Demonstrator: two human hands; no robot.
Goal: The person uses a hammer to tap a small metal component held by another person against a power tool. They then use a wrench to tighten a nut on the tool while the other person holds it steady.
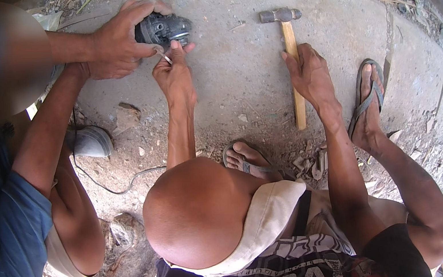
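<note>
My left hand (175, 85) is closed on a slim, pale metal piece (165, 56), its fingers right beside a dark angle grinder (159, 28). The piece's far end is partly hidden by the fingers, so its kind is unclear. A co-worker's hands (116, 42) hold the grinder's body from the left. On the concrete to the right lies a hammer (288, 35) with a wooden handle and a steel head pointing away from me. Over that handle my right hand (313, 74) is curled, thumb on the left and fingers on the right.
A grey concrete slab (234, 72) lies under the tools, with rubble and dry twigs along its far edge. A black cord (103, 187) runs over the dirt at the left. Beside it are a broken stone (126, 117) and the co-worker's grey shoe (93, 142).
</note>
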